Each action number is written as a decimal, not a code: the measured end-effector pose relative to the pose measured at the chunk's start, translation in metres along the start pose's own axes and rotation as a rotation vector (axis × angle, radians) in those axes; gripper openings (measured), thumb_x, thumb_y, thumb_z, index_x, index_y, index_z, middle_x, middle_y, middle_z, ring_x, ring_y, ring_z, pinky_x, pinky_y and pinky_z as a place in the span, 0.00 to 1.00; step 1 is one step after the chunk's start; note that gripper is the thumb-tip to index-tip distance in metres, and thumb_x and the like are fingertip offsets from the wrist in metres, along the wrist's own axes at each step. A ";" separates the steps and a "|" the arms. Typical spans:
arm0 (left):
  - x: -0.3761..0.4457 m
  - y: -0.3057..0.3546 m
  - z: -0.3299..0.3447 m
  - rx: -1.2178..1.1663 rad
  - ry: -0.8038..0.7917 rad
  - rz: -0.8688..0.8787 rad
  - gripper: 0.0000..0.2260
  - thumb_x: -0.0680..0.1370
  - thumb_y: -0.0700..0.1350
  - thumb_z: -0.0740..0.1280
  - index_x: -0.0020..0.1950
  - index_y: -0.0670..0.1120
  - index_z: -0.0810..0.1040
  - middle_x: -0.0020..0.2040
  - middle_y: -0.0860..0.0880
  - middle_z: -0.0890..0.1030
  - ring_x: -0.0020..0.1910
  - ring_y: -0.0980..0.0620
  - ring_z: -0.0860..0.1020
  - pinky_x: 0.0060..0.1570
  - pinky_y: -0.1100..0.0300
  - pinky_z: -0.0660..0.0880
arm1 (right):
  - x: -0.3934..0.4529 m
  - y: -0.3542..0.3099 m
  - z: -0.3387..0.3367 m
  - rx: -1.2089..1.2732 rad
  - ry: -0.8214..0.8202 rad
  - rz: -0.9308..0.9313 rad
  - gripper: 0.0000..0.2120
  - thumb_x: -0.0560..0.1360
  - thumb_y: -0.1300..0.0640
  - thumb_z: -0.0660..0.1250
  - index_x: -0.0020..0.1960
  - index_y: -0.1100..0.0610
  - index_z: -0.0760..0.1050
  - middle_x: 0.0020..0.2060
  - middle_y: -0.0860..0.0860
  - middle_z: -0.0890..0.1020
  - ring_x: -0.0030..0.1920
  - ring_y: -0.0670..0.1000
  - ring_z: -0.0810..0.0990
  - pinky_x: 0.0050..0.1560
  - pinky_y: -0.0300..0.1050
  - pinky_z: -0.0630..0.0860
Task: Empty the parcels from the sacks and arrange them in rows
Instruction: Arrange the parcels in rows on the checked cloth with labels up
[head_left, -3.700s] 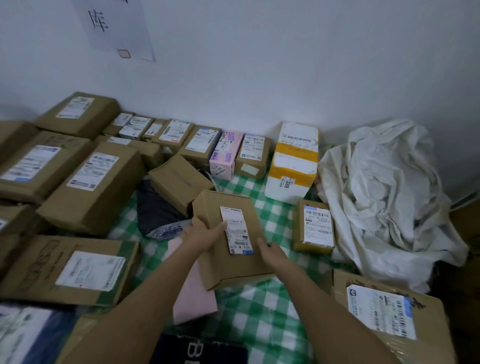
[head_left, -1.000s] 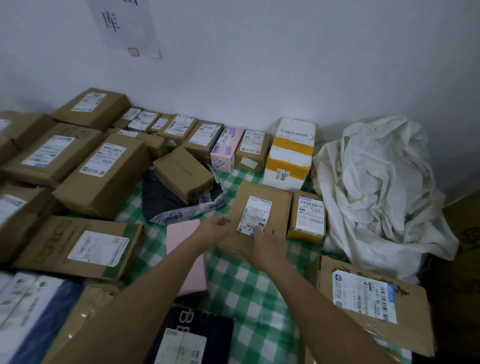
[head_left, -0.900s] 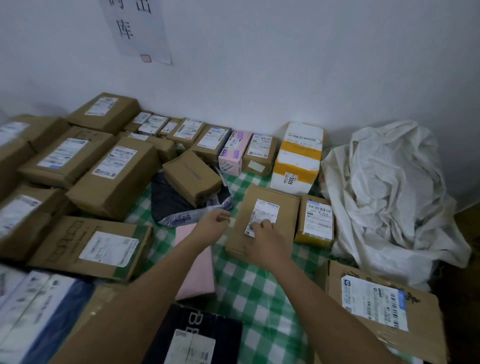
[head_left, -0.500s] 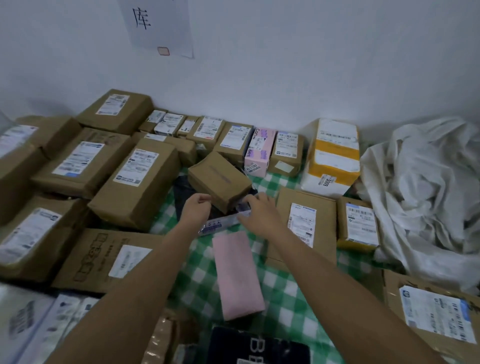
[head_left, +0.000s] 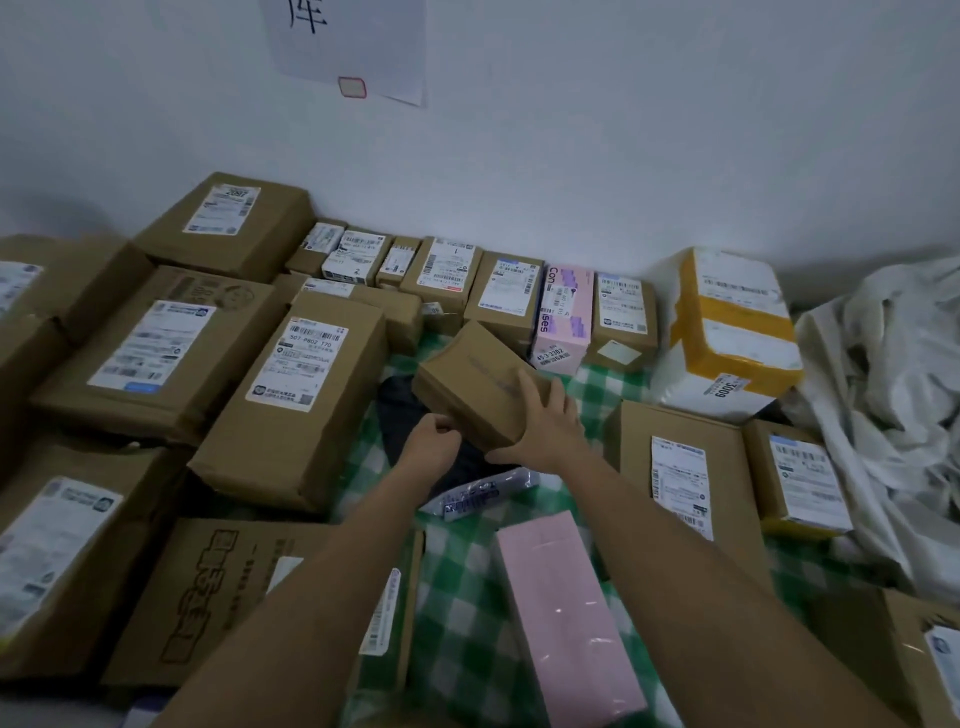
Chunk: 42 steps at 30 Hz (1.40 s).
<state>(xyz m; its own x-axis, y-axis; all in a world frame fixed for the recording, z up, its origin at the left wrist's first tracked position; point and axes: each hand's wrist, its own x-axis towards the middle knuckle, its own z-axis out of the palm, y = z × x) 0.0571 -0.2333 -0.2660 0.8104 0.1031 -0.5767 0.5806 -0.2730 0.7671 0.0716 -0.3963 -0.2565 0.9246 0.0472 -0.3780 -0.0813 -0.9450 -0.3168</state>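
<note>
- Both hands have left the flat labelled box (head_left: 680, 467), which now lies on the green checked cloth (head_left: 457, 623) just left of a small labelled carton (head_left: 797, 475), and have moved left to a plain brown box (head_left: 470, 382).
- Right hand (head_left: 545, 423) grips that box's near right corner, fingers over the top, thumb under.
- Left hand (head_left: 434, 441) is curled at its near left edge; whether it holds the box I cannot tell.
- Plain box sits tilted over a dark bag (head_left: 402, 410), near the far row of parcels by the wall.
- A pink package (head_left: 566, 613) lies nearer, and a crumpled white sack (head_left: 893, 395) at right.
</note>
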 end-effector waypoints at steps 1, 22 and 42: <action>0.002 -0.002 -0.002 -0.012 -0.010 -0.007 0.08 0.80 0.41 0.59 0.58 0.47 0.70 0.48 0.46 0.76 0.43 0.49 0.74 0.46 0.53 0.72 | 0.002 0.000 0.002 -0.005 0.033 -0.006 0.56 0.64 0.37 0.74 0.77 0.44 0.38 0.75 0.58 0.43 0.74 0.65 0.48 0.71 0.63 0.59; -0.057 0.044 0.006 -0.529 -0.470 0.032 0.40 0.62 0.74 0.66 0.68 0.55 0.68 0.63 0.48 0.76 0.63 0.44 0.75 0.58 0.42 0.74 | -0.093 0.019 -0.054 1.199 -0.140 -0.018 0.21 0.70 0.43 0.68 0.60 0.44 0.66 0.56 0.51 0.76 0.54 0.52 0.79 0.56 0.49 0.79; -0.152 0.073 0.044 0.337 0.140 0.458 0.53 0.65 0.65 0.71 0.77 0.55 0.37 0.71 0.44 0.55 0.71 0.42 0.55 0.66 0.47 0.60 | -0.144 0.017 -0.087 1.205 0.169 -0.112 0.30 0.71 0.53 0.75 0.65 0.44 0.61 0.53 0.42 0.77 0.51 0.39 0.77 0.49 0.36 0.76</action>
<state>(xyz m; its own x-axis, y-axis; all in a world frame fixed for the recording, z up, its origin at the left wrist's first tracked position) -0.0271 -0.3110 -0.1341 0.9889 0.0223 -0.1471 0.1303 -0.6066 0.7843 -0.0305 -0.4476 -0.1322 0.9780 -0.0184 -0.2079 -0.2084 -0.0290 -0.9776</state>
